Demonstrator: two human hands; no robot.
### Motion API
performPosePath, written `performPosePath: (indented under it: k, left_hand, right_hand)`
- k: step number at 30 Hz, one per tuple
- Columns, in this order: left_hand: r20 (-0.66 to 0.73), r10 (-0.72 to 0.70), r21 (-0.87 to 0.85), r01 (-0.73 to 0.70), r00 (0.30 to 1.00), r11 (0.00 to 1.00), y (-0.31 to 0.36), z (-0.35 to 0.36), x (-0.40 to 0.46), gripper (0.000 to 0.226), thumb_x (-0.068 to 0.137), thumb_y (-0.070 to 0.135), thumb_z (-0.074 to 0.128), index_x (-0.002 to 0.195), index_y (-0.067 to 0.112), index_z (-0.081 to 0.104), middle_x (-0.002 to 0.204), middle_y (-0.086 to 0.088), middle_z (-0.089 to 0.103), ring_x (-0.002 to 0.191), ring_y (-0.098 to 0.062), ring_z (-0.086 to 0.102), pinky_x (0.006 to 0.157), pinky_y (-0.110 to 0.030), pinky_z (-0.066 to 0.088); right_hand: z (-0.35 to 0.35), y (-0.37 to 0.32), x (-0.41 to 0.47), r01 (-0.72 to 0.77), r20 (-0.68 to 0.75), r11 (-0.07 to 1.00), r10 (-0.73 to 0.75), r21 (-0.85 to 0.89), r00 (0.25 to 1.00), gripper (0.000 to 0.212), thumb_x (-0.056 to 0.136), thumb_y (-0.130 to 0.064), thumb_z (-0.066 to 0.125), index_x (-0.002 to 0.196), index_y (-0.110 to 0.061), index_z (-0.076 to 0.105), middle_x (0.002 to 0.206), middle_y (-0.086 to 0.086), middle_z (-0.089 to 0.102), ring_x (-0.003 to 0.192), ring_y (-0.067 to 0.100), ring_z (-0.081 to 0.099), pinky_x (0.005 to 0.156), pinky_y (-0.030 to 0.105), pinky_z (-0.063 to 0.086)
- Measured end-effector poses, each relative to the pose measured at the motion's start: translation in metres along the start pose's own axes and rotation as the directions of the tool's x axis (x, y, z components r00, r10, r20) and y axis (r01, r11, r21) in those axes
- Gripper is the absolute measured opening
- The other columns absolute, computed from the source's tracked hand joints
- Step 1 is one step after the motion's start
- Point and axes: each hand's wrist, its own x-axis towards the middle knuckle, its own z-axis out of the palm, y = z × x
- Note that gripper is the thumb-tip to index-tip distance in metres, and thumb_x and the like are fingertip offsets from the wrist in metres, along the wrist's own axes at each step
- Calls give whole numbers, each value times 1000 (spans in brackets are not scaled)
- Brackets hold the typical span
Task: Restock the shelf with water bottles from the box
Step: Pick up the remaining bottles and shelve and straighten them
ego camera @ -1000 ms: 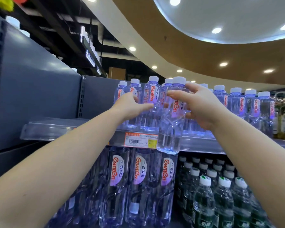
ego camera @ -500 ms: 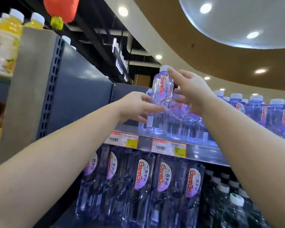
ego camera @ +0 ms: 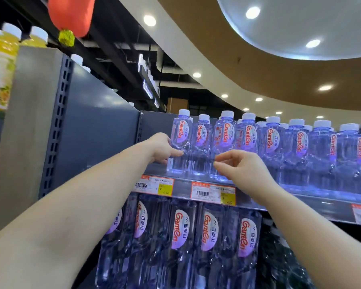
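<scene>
Small clear water bottles with white caps and purple-red labels stand in a row on the grey shelf [ego camera: 313,198]. My left hand [ego camera: 162,150] grips the leftmost bottle [ego camera: 180,133] at its waist, thumb across its front; the bottle stands upright on the shelf. My right hand [ego camera: 237,165] hovers just in front of the neighbouring bottles [ego camera: 224,132], with its fingers loosely curled and nothing in them. The box is out of view.
Larger water bottles [ego camera: 180,232] fill the shelf below, with dark green-capped bottles to their right. Price tags [ego camera: 214,192] line the shelf edge. A grey upright panel [ego camera: 96,126] closes the left side. Yellow drink bottles [ego camera: 2,51] stand at the upper left, and a red lantern [ego camera: 71,13] hangs overhead.
The bottle that both hands held up has come down onto the shelf's left end. My right hand has let go and drawn back; my left hand stays on the bottle.
</scene>
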Motion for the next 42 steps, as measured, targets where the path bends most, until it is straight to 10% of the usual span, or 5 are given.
performPosePath:
  k: [16,24,35,42]
  left_hand:
    - [-14,6,53,-5,1000,999,-14,12,23,5,85,24,73,87,22,70,107,-7,73,105,-26,68,101,-47,51]
    - [-244,91,531,55,966,845,13,8,-22,70,89,52,62,141,8,44,140,-11,51,118,-28,54,90,-38,44]
    - [-333,353,647,-61,874,760,-17,2,-157,54,92,44,57,134,10,56,136,-6,59,130,-23,50,110,-39,36]
    - [-378,157,706,174,912,687,-93,-62,-286,49,97,42,52,140,16,52,144,-4,53,135,-23,45,113,-39,33]
  right_hand:
    - [14,11,-11,142,38,943,-137,-302,990,16,83,-28,74,98,-23,73,81,-10,70,80,11,66,80,31,54]
    - [14,10,-8,141,93,926,-116,-349,989,18,86,-35,70,101,-26,72,77,-16,62,81,9,62,73,24,45]
    - [97,-23,-49,397,-217,918,-390,-13,895,23,82,-12,66,103,-13,73,99,5,73,99,28,61,81,20,33]
    - [187,-91,-128,428,173,899,-438,92,883,36,90,-23,61,125,-14,65,124,4,66,119,25,55,100,28,36]
